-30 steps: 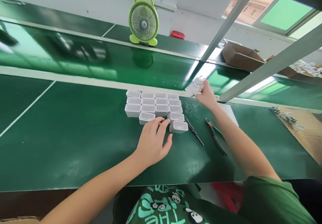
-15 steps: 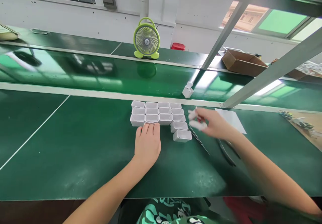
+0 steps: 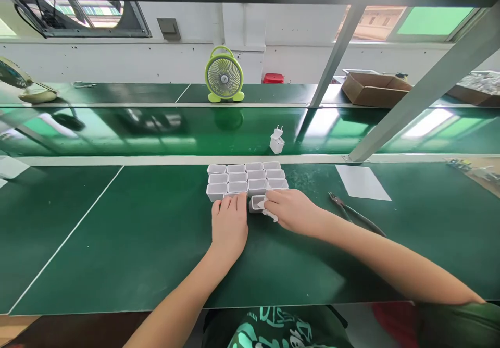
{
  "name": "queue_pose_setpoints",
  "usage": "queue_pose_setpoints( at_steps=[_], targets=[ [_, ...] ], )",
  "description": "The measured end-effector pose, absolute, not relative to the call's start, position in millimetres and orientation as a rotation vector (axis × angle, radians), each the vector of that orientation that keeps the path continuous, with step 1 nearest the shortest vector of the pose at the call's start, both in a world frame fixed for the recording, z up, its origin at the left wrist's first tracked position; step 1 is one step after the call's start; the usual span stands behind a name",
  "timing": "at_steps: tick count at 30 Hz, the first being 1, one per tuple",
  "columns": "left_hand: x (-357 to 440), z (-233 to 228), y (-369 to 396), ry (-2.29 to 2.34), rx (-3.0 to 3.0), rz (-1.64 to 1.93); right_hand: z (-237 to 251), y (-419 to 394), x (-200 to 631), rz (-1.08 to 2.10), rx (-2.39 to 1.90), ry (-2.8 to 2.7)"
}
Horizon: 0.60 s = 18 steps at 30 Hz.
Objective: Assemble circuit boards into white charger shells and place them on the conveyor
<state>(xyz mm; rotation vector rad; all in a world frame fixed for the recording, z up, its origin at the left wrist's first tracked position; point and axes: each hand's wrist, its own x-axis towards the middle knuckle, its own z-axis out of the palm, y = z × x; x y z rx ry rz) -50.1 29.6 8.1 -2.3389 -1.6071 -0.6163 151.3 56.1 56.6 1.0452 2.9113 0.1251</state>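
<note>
Small white open-topped plastic boxes [image 3: 237, 177] stand in tight rows on the green worktop. My left hand [image 3: 229, 220] is at the front of this block, its fingers closed over the near edge of a white box that they mostly hide. Just right of it, a separate front box [image 3: 255, 204] stands slightly apart. My right hand [image 3: 291, 210] is closed on a crumpled white piece [image 3: 270, 214], like tissue or cloth, held at that front box's right side. Boxes behind the right hand are partly hidden.
Cutting pliers [image 3: 344, 206] lie right of my right hand, beside a white paper sheet [image 3: 363, 182]. A white plug adapter [image 3: 277, 140] stands behind the boxes. Farther back are a green fan [image 3: 224, 77] and a cardboard box [image 3: 373, 90]. A slanted metal post [image 3: 422, 87] rises at right.
My right hand has moved left with the white piece, from right of the boxes to the front box. My left hand stays at the block. The tweezers are hidden now. The view has levelled.
</note>
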Motion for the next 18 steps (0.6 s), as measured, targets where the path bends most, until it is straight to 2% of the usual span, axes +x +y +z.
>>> queue_pose_setpoints(
  at_steps=[8,13,16,18],
  targets=[
    [-47.8,0.6,28.4,-1.54,-2.383,-0.701,44.8,61.0,145.5,0.247,1.203,2.953],
    [-47.6,-0.9,30.9,-1.59,-2.348,-0.863,45.3,28.2,179.8,0.324,1.556,3.277],
    [-51.6,1.6,35.1,-1.612,-2.239,-1.021,32.5,19.2,197.0,0.513,1.822,3.391],
    [-56.1,3.3,39.4,-1.609,-2.151,-1.111,20.9,21.5,204.8,0.767,1.932,3.395]
  ],
)
